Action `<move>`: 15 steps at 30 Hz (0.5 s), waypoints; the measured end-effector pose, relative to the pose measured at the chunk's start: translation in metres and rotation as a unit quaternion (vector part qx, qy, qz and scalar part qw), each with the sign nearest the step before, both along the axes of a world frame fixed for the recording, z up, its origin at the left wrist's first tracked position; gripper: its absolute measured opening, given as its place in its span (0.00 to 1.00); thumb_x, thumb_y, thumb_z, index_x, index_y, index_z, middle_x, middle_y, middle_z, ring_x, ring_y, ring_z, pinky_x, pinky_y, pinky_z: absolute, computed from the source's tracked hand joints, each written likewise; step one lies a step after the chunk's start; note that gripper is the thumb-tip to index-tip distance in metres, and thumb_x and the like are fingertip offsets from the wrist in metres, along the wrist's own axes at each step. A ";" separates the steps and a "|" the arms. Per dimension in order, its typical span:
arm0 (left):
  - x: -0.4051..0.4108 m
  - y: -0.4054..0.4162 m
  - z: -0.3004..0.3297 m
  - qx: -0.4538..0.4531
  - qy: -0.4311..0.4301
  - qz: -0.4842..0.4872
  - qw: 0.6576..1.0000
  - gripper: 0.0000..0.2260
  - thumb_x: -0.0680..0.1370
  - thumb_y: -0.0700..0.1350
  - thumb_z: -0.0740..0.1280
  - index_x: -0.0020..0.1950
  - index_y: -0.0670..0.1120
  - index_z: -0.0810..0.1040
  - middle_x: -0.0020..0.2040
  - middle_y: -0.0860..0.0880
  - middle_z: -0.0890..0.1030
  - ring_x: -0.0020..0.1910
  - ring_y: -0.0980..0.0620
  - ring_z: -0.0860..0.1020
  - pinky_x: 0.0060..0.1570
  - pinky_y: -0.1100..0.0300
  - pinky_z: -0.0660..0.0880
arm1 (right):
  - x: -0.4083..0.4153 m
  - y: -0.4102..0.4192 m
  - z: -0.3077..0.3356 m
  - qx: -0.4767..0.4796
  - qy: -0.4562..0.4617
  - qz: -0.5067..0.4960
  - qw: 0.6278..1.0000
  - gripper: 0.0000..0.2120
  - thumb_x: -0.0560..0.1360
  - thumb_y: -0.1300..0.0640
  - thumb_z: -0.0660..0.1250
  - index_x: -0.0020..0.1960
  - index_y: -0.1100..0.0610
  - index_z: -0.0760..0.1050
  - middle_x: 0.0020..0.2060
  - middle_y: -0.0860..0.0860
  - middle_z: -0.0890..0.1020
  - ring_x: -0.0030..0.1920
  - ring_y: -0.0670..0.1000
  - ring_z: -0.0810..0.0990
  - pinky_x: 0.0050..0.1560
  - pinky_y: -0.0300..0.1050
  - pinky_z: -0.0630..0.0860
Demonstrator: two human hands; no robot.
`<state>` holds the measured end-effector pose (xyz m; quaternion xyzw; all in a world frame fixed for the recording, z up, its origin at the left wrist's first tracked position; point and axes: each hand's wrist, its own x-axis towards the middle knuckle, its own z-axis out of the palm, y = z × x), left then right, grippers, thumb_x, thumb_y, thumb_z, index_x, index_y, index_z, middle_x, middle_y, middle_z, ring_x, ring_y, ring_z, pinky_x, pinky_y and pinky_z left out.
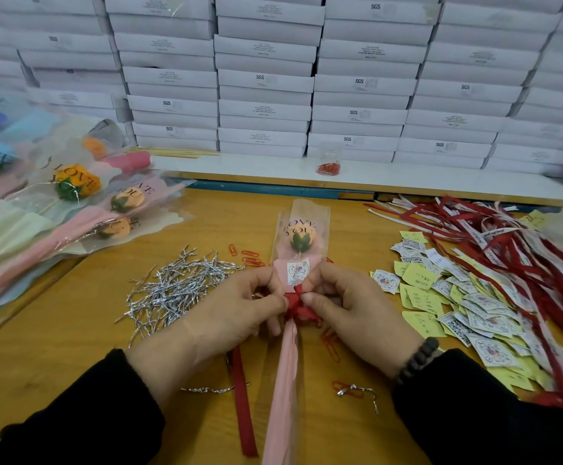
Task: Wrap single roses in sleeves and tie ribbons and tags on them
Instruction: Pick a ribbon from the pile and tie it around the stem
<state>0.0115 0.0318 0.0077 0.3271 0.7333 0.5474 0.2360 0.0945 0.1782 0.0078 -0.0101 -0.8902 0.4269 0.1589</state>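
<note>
Sleeved rose (pixel 302 241) lies head-away, axis midline; left hand (pixel 236 305) and right hand (pixel 347 303) both pinch ribbon knot (pixel 295 298), equidistant.

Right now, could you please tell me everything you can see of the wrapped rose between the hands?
The wrapped rose lies flat on the wooden table, bloom pointing away. A peach bloom with green sepals sits inside a clear sleeve printed "LOVE YOU", lined with pink paper that narrows toward the person. A small printed tag sits below the bloom. A red ribbon gathers the neck; the left hand and right hand pinch it there.
</note>
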 end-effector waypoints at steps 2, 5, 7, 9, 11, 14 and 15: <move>0.000 0.001 0.001 -0.005 0.009 0.007 1.000 0.09 0.76 0.35 0.63 0.37 0.44 0.71 0.27 0.47 0.77 0.25 0.59 0.73 0.27 0.67 0.67 | 0.001 0.000 0.001 0.010 -0.011 0.004 1.000 0.09 0.77 0.60 0.63 0.41 0.48 0.70 0.35 0.48 0.82 0.38 0.43 0.81 0.43 0.39 0.77; -0.003 -0.002 0.001 -0.019 0.013 0.027 0.999 0.08 0.76 0.36 0.63 0.37 0.44 0.71 0.28 0.47 0.78 0.26 0.56 0.72 0.29 0.64 0.67 | 0.001 0.002 0.003 0.009 -0.017 -0.004 1.000 0.08 0.77 0.60 0.61 0.41 0.49 0.69 0.35 0.48 0.81 0.37 0.45 0.80 0.42 0.42 0.76; -0.005 -0.004 0.001 -0.026 0.021 0.049 0.998 0.08 0.76 0.36 0.63 0.37 0.44 0.71 0.27 0.48 0.78 0.26 0.55 0.69 0.29 0.62 0.64 | 0.001 0.005 0.005 0.013 -0.016 -0.022 1.000 0.09 0.75 0.61 0.62 0.39 0.50 0.69 0.33 0.46 0.78 0.31 0.42 0.74 0.36 0.38 0.72; -0.007 -0.005 0.002 -0.036 0.044 0.059 0.997 0.09 0.75 0.36 0.63 0.35 0.45 0.70 0.27 0.49 0.78 0.26 0.54 0.67 0.28 0.61 0.63 | 0.002 0.008 0.006 0.016 -0.026 -0.035 0.999 0.07 0.74 0.61 0.63 0.39 0.53 0.71 0.32 0.45 0.75 0.28 0.40 0.71 0.31 0.33 0.67; -0.007 -0.005 0.003 -0.044 0.068 0.063 0.995 0.10 0.74 0.35 0.63 0.34 0.45 0.70 0.27 0.48 0.77 0.26 0.55 0.67 0.28 0.63 0.63 | 0.003 0.011 0.007 0.019 -0.042 -0.045 0.998 0.03 0.72 0.62 0.64 0.40 0.56 0.73 0.32 0.44 0.75 0.28 0.39 0.71 0.31 0.34 0.68; -0.008 -0.006 0.004 -0.057 0.105 0.072 0.990 0.10 0.72 0.35 0.63 0.32 0.44 0.71 0.29 0.47 0.74 0.27 0.54 0.68 0.28 0.66 0.65 | 0.003 0.012 0.009 0.018 -0.066 -0.051 0.996 0.02 0.70 0.62 0.64 0.39 0.58 0.75 0.35 0.48 0.77 0.34 0.47 0.74 0.39 0.44 0.74; -0.009 -0.006 0.004 -0.064 0.115 0.073 0.989 0.10 0.72 0.35 0.63 0.31 0.44 0.71 0.29 0.46 0.73 0.29 0.53 0.69 0.29 0.65 0.65 | 0.004 0.012 0.010 0.021 -0.076 -0.050 0.996 0.02 0.70 0.62 0.65 0.39 0.58 0.75 0.35 0.49 0.78 0.34 0.48 0.75 0.39 0.45 0.74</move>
